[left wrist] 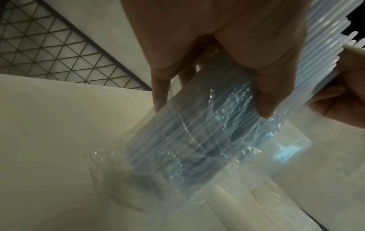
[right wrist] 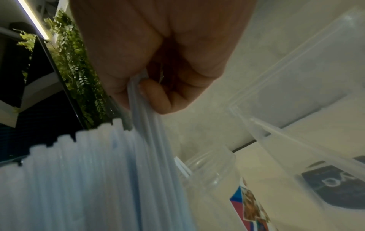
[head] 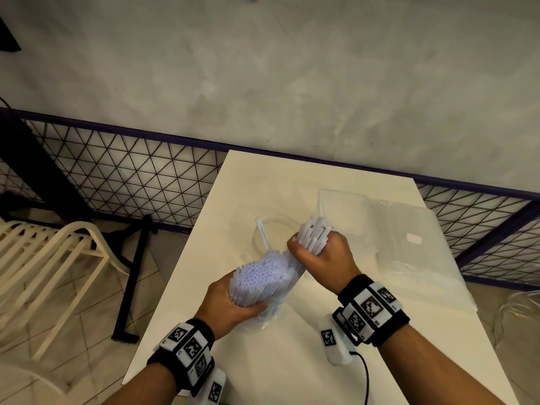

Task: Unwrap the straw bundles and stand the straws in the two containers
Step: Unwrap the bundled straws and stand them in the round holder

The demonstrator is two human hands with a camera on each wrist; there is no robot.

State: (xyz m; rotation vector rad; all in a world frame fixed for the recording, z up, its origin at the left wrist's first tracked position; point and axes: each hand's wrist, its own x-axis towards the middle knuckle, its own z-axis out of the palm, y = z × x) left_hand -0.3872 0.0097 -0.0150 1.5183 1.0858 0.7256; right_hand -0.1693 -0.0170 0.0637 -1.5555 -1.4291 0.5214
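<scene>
My left hand (head: 233, 302) grips a bundle of pale translucent straws (head: 260, 279) still in its clear plastic wrap (left wrist: 197, 148), its open end tilted up toward me. My right hand (head: 318, 255) is curled round a handful of straws (head: 314, 233) pulled partway out of that bundle; the right wrist view shows the fingers (right wrist: 156, 96) closed on them. Behind the hands stands a round clear jar (head: 273, 229) with one or two straws (head: 263, 233) in it. A square clear container (head: 342, 209) stands to its right.
More wrapped straw packs (head: 415, 249) lie on the right side of the white table (head: 292, 361). A wire-mesh fence (head: 117, 171) runs behind the table and a cream chair (head: 58, 258) stands on the left floor. The near table surface lies bare.
</scene>
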